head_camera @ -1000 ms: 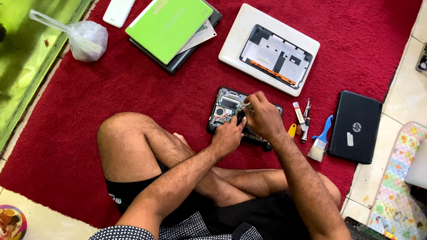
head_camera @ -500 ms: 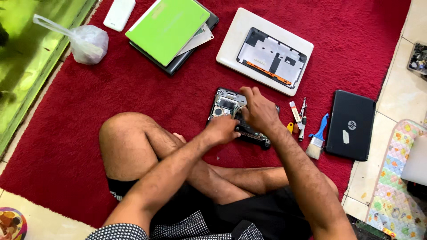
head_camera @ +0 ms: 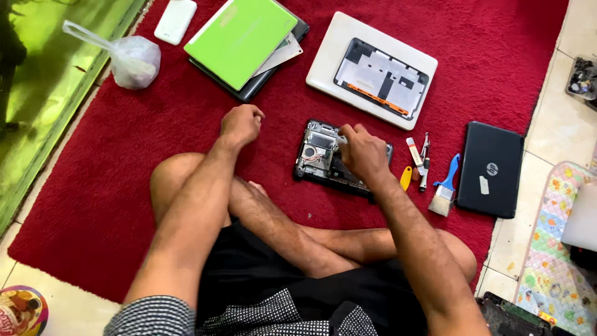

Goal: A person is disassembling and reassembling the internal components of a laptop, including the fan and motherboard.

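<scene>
Right hand (head_camera: 364, 152) sits curled on top of the opened laptop base (head_camera: 323, 155) at centre frame, fingers bunched tight over its upper right corner; whether they pinch anything small, I cannot tell. Left hand (head_camera: 241, 123) hovers left of the base, well apart from it, closed into a loose fist and holding nothing visible. Between that fist and the base lies a bare strip of red carpet (head_camera: 124, 162), and there's more open pile at the left side of the frame, running out to the green glass edge.

Counting up: one dismantled base, dark plastic with bare metal and a round fan inside. One white laptop shell (head_camera: 329, 59) above it, rounded corners, its bottom panel cut open. One stack at the upper middle, topped by a flat, matte green cover (head_camera: 239, 37). One black closed laptop (head_camera: 491, 168) at the right, straddling the carpet edge and the tile. Just right of the base, a cluster of small tools (head_camera: 420, 162), then one blue-handled brush (head_camera: 444, 186). One knotted clear plastic bag (head_camera: 134, 59) upper left, one white phone (head_camera: 175, 20) beside it.
</scene>
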